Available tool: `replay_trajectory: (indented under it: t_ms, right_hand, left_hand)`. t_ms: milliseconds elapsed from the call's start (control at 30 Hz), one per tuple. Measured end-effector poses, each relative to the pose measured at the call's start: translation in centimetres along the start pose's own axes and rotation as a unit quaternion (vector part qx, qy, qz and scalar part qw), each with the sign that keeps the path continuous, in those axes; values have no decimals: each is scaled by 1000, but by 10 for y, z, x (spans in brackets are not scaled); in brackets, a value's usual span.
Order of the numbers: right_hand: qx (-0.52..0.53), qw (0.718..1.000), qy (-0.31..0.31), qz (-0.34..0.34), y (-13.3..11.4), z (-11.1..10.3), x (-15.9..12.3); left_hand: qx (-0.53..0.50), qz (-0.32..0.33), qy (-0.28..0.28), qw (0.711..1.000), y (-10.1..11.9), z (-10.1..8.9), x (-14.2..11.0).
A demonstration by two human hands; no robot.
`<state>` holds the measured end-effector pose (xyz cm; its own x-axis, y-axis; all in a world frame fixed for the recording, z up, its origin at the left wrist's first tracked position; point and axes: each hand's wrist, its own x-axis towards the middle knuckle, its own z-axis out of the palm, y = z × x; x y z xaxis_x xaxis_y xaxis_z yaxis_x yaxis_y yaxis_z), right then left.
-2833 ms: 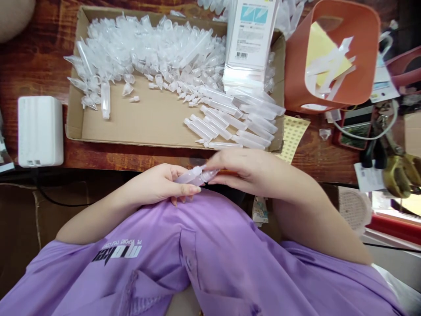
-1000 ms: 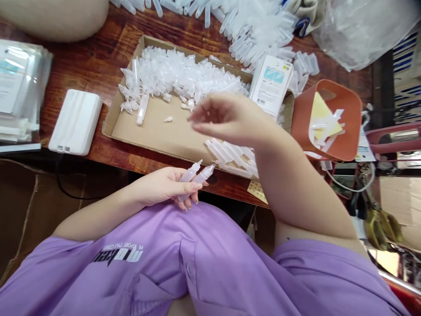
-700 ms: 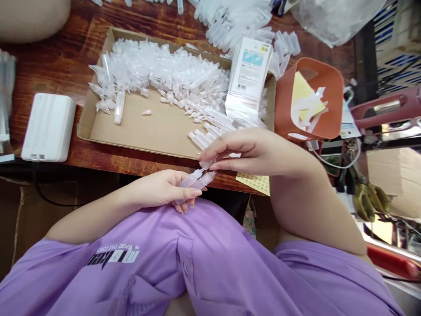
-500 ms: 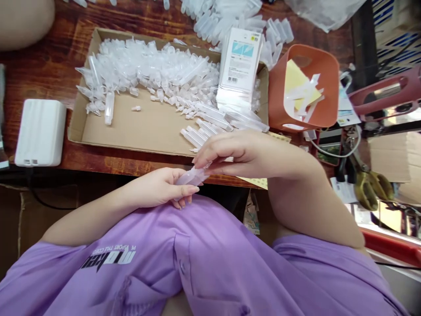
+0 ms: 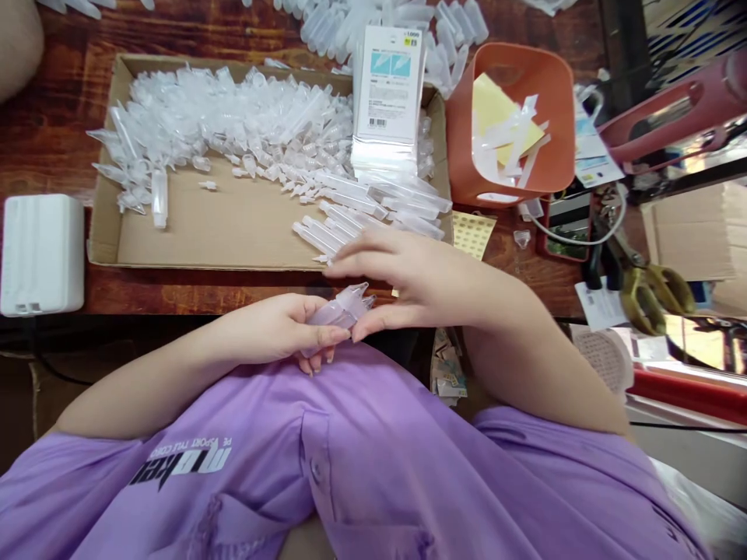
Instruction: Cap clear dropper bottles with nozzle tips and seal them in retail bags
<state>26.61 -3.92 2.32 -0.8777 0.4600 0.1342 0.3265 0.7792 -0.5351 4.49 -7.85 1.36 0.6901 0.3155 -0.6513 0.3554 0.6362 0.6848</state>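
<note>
Left hand (image 5: 285, 330): fingers closed round the tubes (image 5: 335, 313), thumb across the top; the low grip probably keeps the tips free for the other hand.
Tubes: in the left hand, just off the bench (image 5: 175, 292) edge, above the lap – tilted, tips toward the right hand (image 5: 412, 276) (at least two, exact count hidden).
Right hand: fingers spread wide, thumb apart from them and close by the tubes; contact cannot be told. Nothing seen in its grasp. The stance seems to leave room round the tips.
Tray (image 5: 192, 243): on the bench, ahead of both hands, likely for short reaches.
Caps (image 5: 215, 109): heaped along the tray's far side.
Spare tubes (image 5: 320, 233): lying at the tray's near right, beside the right hand – presumably grouped for easy picking.
Cards (image 5: 390, 93): stacked in the tray's right part.
Bin (image 5: 460, 148): right of the tray, holding strips and yellow paper.
</note>
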Motion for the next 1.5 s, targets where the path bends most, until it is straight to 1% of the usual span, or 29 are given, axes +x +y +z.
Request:
replay_trajectory:
  t_ms: [67,167,300,433,467,533,700,767,833,900,1000,1067,1133,1233,1333,1367,1400,1433,1467,1500]
  right_hand:
    - [20,1000,12,-14,-2,-2,-5]
    - [4,1000,11,-14,-4,0,-10]
    - [54,998,13,12,-5,5,-17]
    - [37,999,-3,22,-7,8,-25]
    - [39,999,1,25,-7,8,-26]
    - [58,998,19,23,-8,7,-28]
    - [68,997,18,30,-9,6,-32]
    - [82,996,38,20,-9,8,-34]
    - [60,997,50,18,-9,11,-36]
    - [23,998,51,37,-9,15,-38]
    - [41,996,48,66,-8,17,-42]
    - [48,996,57,53,-8,17,-45]
    - [11,997,66,35,-8,17,-47]
    - [-21,997,66,29,-9,18,-48]
    - [21,996,70,52,-9,20,-48]
    - [51,992,89,67,-8,22,-49]
    - [89,982,136,94,-7,26,-49]
    - [133,961,201,132,-6,31,-49]
    - [182,928,274,176,-5,38,-48]
    - [232,886,338,215,-4,46,-47]
  left_hand:
    - [-3,-8,-36,999,1,0,2]
    - [26,-20,-70,997,4,2,4]
    - [17,-30,-79,996,8,4,7]
    - [40,-42,-94,994,11,7,11]
    - [39,-43,-96,994,11,7,12]
    - [32,-47,-96,994,12,9,13]
    - [66,-47,-89,993,16,13,15]
    - [68,-42,-78,994,17,14,16]
    - [76,-42,-67,994,18,16,18]
    - [92,-43,-62,993,18,17,21]
    - [96,-32,-64,993,18,18,25]
    - [89,-29,-66,993,19,19,26]
    - [94,-36,-59,993,20,20,27]
    - [140,-40,-31,989,22,25,28]
    - [191,-32,-18,981,26,27,27]
    - [200,-17,-15,980,28,27,27]
    - [203,9,-9,979,32,27,26]
    - [203,47,2,978,36,26,25]
    - [198,92,24,976,40,25,24]
    - [189,138,52,971,45,24,24]
